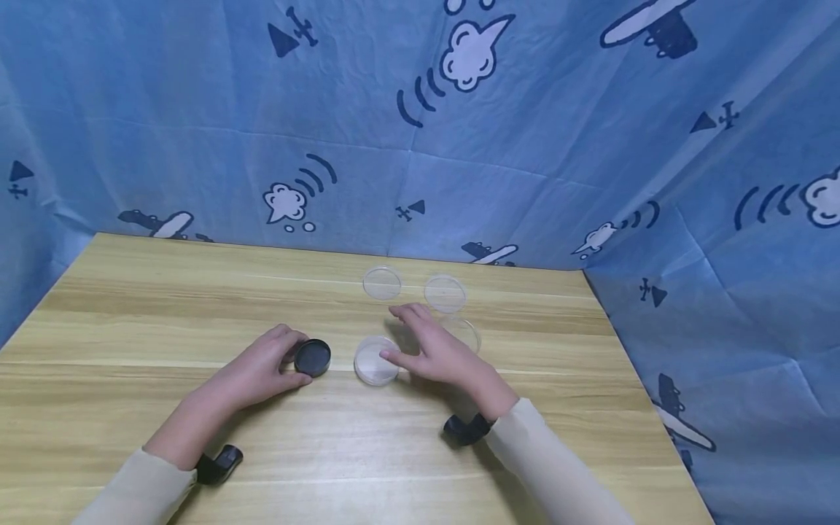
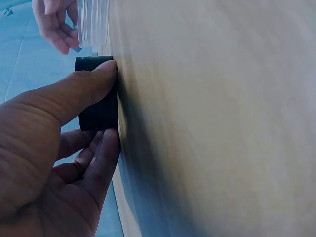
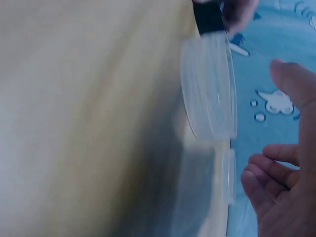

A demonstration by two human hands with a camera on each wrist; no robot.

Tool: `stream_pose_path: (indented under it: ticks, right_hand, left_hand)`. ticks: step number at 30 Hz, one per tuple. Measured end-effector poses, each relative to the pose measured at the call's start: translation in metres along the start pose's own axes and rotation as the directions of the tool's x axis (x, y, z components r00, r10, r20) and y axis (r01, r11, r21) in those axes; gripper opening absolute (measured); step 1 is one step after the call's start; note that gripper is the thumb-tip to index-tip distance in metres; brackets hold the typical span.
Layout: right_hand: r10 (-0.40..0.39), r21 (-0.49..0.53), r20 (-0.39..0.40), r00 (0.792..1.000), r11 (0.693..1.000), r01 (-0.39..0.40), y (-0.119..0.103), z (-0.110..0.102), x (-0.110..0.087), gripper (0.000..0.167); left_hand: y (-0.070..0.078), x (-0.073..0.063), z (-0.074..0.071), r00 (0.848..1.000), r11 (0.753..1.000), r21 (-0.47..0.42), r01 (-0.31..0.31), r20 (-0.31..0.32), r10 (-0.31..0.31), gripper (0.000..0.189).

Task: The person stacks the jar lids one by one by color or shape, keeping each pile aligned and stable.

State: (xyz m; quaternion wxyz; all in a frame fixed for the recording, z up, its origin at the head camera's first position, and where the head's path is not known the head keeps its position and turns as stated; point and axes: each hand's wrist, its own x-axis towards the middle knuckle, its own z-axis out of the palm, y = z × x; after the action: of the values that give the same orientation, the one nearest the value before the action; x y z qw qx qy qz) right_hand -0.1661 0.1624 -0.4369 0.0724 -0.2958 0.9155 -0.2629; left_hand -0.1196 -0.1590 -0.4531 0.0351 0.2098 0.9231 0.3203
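Note:
On the table's left, my left hand (image 1: pixel 262 366) pinches a black round container (image 1: pixel 312 358) between thumb and fingers. In the left wrist view the black container (image 2: pixel 98 109) has a seam round its side and stands on the wood. A stack of clear round dishes (image 1: pixel 375 362) sits just right of it. Over the stack's right edge hovers my right hand (image 1: pixel 436 348), thumb and fingers spread. The right wrist view has the right hand (image 3: pixel 289 163) apart from the clear stack (image 3: pixel 210 89), holding nothing.
Behind the right hand lie two clear round pieces, one at left (image 1: pixel 382 283) and one at right (image 1: pixel 445 294). Another clear round piece (image 1: pixel 467 332) is partly hidden by that hand. A blue patterned cloth (image 1: pixel 367 146) hangs at the back and right edges of the wooden table (image 1: pixel 164 306).

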Motion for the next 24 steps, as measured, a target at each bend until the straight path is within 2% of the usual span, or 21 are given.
stream_pose_path:
  ticks: [5,12,18,24]
  right_hand:
    - [0.078,0.043,-0.055,0.995,0.996,-0.076,0.009,-0.008,0.014,0.077]
    - [0.154,0.076,-0.041,0.987,0.986,-0.151,0.022,-0.010,0.033,0.082]
    - [0.174,0.084,-0.068,0.982,0.982,-0.168,0.029,-0.012,0.049,0.082]
    - [0.188,0.069,-0.057,0.981,0.980,-0.184,0.034,-0.011,0.065,0.084]
  left_hand:
    - [-0.001,0.000,0.000,1.000,1.000,0.001,-0.007,-0.001,0.007,0.052]
    - [-0.002,0.000,0.001,1.000,1.000,0.004,-0.013,-0.006,0.013,0.052]
    - [-0.003,0.001,0.002,1.000,1.000,0.001,-0.012,0.001,0.012,0.053]
    - [-0.003,0.001,0.001,1.000,1.000,0.004,-0.009,-0.001,0.009,0.053]
